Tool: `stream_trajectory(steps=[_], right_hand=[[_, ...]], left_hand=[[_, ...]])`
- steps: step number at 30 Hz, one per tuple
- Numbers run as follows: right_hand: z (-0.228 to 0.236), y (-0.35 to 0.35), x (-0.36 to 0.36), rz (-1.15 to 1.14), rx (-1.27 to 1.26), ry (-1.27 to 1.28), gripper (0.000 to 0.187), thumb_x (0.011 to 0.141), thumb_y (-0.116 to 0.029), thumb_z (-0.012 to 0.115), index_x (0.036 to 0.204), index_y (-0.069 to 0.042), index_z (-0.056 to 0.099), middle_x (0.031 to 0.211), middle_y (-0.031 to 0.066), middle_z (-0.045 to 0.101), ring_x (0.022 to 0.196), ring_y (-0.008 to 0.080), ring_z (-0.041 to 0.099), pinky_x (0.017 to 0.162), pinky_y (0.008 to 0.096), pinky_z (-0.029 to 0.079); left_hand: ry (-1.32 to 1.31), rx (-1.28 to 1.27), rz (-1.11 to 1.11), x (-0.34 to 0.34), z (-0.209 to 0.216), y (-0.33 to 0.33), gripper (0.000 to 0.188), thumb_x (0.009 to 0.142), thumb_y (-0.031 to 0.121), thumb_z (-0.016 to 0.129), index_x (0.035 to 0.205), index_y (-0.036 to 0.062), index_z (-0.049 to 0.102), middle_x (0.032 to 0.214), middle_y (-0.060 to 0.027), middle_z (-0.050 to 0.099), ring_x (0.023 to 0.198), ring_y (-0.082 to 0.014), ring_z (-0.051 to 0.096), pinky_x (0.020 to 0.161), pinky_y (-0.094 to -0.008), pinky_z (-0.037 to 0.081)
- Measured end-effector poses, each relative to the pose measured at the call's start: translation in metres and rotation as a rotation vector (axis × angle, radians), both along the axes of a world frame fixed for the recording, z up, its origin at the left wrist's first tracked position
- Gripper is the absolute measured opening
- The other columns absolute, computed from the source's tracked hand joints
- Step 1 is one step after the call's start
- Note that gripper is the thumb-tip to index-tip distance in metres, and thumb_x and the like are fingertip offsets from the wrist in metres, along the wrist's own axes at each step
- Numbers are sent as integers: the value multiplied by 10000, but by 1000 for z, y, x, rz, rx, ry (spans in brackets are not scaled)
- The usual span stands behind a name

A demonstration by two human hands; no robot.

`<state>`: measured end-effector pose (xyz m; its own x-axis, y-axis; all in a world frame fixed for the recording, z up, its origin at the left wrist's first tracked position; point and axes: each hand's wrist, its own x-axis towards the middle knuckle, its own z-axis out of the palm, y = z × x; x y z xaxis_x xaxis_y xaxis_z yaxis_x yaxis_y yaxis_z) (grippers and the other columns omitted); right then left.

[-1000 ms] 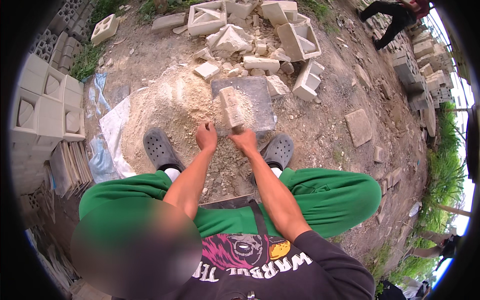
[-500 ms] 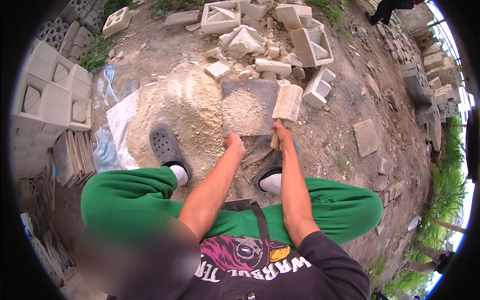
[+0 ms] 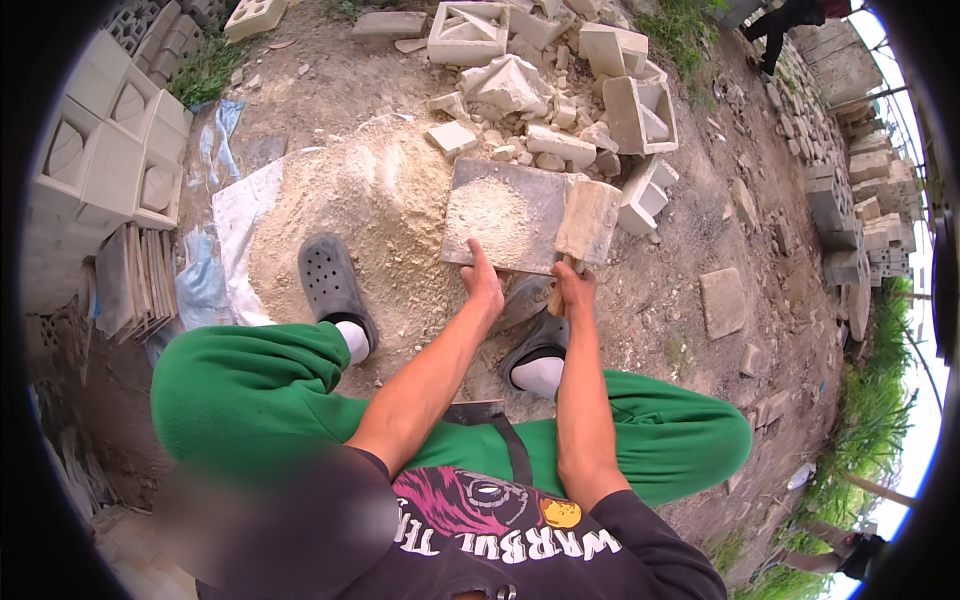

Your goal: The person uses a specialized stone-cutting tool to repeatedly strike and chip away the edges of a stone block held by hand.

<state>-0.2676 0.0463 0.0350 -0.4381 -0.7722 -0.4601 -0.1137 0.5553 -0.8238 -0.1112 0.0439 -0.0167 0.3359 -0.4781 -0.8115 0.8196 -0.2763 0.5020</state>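
A flat grey board (image 3: 545, 215) bears a round patch of pale, crumbly powder (image 3: 487, 215). My left hand (image 3: 484, 288) is closed at the board's near edge, with one digit stretched over the top beside the powder; the other fingers are partly hidden. In my right hand (image 3: 575, 290) is the handle of a wooden paddle (image 3: 587, 222). Its broad, dusty head overlaps the board's right side. Left of the board lies a large heap of the same pale powder (image 3: 375, 205), partly on a white sheet (image 3: 240, 225). Grey clogs (image 3: 335, 280) are on my feet.
Broken pale blocks (image 3: 510, 85) and rubble lie beyond the board. Hollow blocks (image 3: 110, 165) are stacked at the left, above several thin boards (image 3: 150, 280). A flat slab (image 3: 722, 303) rests on the ground at right. Another person's legs (image 3: 770, 40) show at the far right.
My left hand has reached farther over the board's near edge, one digit now extended on top. The paddle head has shifted slightly nearer and overlaps the board more. The view has shifted slightly.
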Motion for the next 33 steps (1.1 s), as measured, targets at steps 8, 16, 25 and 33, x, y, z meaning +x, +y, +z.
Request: stream_trajectory(steps=[8,16,25,33], right_hand=[[4,-12,-43,-170,-36,-492,554,778,-213,650,1258,-1,472,1214,136,636,802,277,646,646,399,610],[-21,-19,-69,-271,42,-706,330,806,-187,624,1071,-34,499,1089,149,646,704,246,616,613,386,543],[-12,-19,67,-15,160,-624,292,791,-185,638,1010,3,593,854,126,679,602,206,608,545,351,539],[50,-20,161,491,121,10,217,741,-111,724,886,46,686,736,116,680,534,218,647,479,344,508]], left_hand=[[40,-308,-72,6,14,4,422,931,181,721,1192,13,436,1180,-139,587,1047,-254,639,897,-447,577],[107,-345,17,44,45,1,329,915,126,688,1170,21,508,1104,-122,642,946,-249,681,820,-390,613],[236,-495,53,113,75,-9,166,933,129,645,1050,20,600,976,-103,702,881,-228,696,811,-368,611],[505,-520,289,177,59,-9,193,926,127,635,1069,2,600,1017,-137,702,944,-256,694,828,-360,625]])
